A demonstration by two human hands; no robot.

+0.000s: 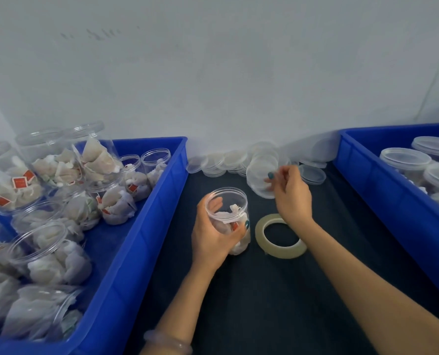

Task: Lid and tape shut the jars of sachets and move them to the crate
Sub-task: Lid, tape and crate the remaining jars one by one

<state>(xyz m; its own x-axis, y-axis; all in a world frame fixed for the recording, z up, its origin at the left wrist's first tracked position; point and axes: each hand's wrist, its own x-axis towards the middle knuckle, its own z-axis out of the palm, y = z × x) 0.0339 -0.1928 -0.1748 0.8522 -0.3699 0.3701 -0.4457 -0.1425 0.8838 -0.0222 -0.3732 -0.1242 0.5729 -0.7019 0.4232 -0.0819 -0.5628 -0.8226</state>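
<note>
Bracelet (167, 340) on the left wrist, both forearms over the dark bench (264, 303). Left hand (214, 231) curls its fingers round an open jar (228, 216) of sachets, upright on the bench, probably steadying it for lidding. Right hand (290, 193) has fingers pinching a clear lid (258, 175) by its edge, near the lid pile (221, 162). Tape roll (280, 237) lies flat just beside the jar, handy for sealing. Right crate (382, 190) holds lidded jars.

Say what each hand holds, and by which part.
The left hand grips the open jar round its side wall; the right hand pinches a clear lid at its edge.
</note>
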